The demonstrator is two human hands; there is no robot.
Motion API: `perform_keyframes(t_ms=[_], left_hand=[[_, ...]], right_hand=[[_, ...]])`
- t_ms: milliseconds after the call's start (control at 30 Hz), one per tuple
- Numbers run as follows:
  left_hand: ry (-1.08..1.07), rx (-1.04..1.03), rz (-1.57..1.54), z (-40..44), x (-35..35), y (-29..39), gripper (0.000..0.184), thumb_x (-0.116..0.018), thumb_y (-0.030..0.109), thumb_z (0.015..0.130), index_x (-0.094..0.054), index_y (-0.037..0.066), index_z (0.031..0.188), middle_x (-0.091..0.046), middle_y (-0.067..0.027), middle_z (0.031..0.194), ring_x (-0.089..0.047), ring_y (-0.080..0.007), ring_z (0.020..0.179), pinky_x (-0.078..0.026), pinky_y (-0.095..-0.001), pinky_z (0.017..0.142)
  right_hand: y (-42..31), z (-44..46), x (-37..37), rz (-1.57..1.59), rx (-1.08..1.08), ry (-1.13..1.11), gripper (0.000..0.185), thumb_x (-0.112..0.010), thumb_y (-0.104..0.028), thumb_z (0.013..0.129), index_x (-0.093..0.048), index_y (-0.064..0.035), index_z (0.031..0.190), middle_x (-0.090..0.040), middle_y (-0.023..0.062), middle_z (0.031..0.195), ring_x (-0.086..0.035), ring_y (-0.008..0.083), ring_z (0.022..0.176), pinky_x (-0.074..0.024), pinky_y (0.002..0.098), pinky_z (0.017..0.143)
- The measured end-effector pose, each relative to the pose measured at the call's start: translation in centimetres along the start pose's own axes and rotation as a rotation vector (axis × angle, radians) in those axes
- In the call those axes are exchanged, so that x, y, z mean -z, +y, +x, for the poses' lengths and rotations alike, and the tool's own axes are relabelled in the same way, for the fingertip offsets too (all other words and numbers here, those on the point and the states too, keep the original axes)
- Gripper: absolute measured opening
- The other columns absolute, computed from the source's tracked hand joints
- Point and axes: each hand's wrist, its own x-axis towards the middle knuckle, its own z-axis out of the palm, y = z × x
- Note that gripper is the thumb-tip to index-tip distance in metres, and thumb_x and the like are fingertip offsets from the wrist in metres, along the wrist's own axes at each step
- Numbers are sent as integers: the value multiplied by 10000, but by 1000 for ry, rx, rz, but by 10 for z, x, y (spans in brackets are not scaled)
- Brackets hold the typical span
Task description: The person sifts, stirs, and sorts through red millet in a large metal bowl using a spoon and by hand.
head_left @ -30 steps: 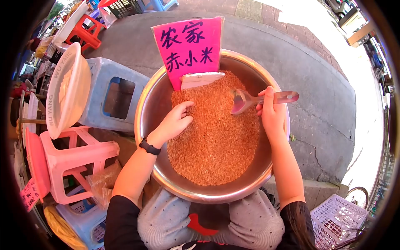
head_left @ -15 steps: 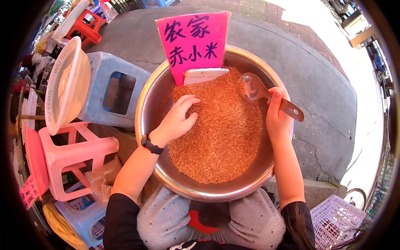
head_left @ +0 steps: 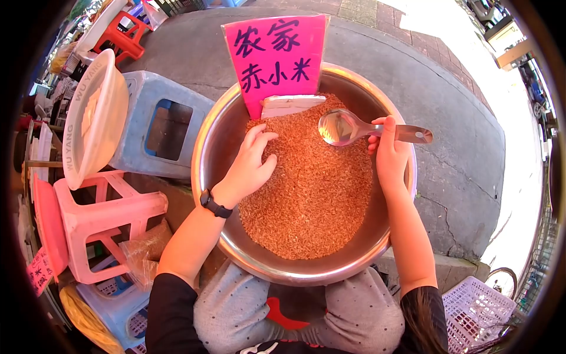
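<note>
A wide metal basin (head_left: pixel 306 272) in front of me holds a heap of reddish-brown rice (head_left: pixel 306 194). My right hand (head_left: pixel 391 154) grips a shiny metal scoop (head_left: pixel 342 127) by its handle near the basin's right rim. The scoop's bowl points left over the rice, and its inside looks bare. My left hand (head_left: pixel 253 162), with a black band on the wrist, rests on or just above the left part of the heap, fingers apart and holding nothing. A pink handwritten sign (head_left: pixel 277 59) stands at the basin's far edge, beside a pale block (head_left: pixel 293 106) in the rice.
To the left are a blue stool (head_left: pixel 132 147), a white basin (head_left: pixel 88 135) tilted on its side and a pink stool (head_left: pixel 76 218). A plastic bag of grain (head_left: pixel 144 251) lies by the pink stool. A lilac basket (head_left: pixel 477 312) stands at the lower right.
The scoop has swung from a downward slant at the rice's right edge to nearly level, its bowl further left. My right hand has turned and risen slightly. My left hand has barely shifted.
</note>
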Motion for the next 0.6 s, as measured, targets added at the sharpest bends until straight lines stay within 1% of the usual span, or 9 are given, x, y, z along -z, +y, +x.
perform_keyframes(t_ms=[33,100,200,333,433,467,533,600], left_hand=[[3,-14,19,1,0,-1,390,-531,122,811,-466,44,1187,-310,-227,1343,-354,-377,1236,-324,-400,1006],[0,10,10,0,-2,-1,390,-531,121,810,-466,45,1187,-312,-225,1342,-349,-374,1240,-320,-402,1009],[8,2,21,2,-1,-2,388,-531,121,810,-468,44,1185,-316,-222,1339,-343,-372,1243,-315,-405,1014],[21,12,31,1,-1,-1,384,-540,86,807,-472,55,1184,-316,-185,1348,-310,-341,1278,-284,-395,1039],[29,-11,72,-1,-3,-3,392,-534,86,800,-468,48,1184,-313,-198,1347,-305,-348,1280,-279,-395,1041],[32,17,58,-1,-2,1,390,-534,89,797,-470,46,1180,-311,-201,1347,-305,-352,1279,-278,-396,1041],[61,-1,76,0,-1,1,376,-534,101,803,-477,33,1168,-328,-224,1328,-335,-378,1247,-308,-415,1025],[84,7,92,0,-2,-5,367,-532,98,803,-482,34,1161,-334,-218,1325,-340,-375,1244,-312,-413,1022]], right_hand=[[0,-1,-1,-12,6,-6,397,-436,-402,950,-578,-43,857,-512,-3,611,-479,53,509,-406,194,471],[0,-2,-4,-34,20,-15,401,-434,-402,951,-582,-43,849,-513,-4,609,-482,52,514,-406,194,471],[4,-3,-5,-23,113,4,402,-432,-398,952,-586,-43,846,-515,-6,604,-488,50,521,-403,193,472],[0,-4,-2,1,47,36,406,-434,-395,951,-590,-38,837,-511,0,586,-497,53,516,-400,197,465],[3,-2,-1,-18,27,29,427,-431,-407,948,-596,-31,828,-504,8,568,-498,62,498,-400,206,455],[3,0,-3,-10,-2,24,437,-428,-413,947,-595,-28,826,-504,9,568,-497,64,496,-401,208,454],[4,0,-4,-5,-83,6,456,-421,-426,946,-593,-22,824,-505,11,569,-495,68,491,-404,212,452],[5,3,-5,30,-107,-6,481,-409,-444,945,-589,-17,815,-499,14,565,-485,75,469,-406,219,441]])
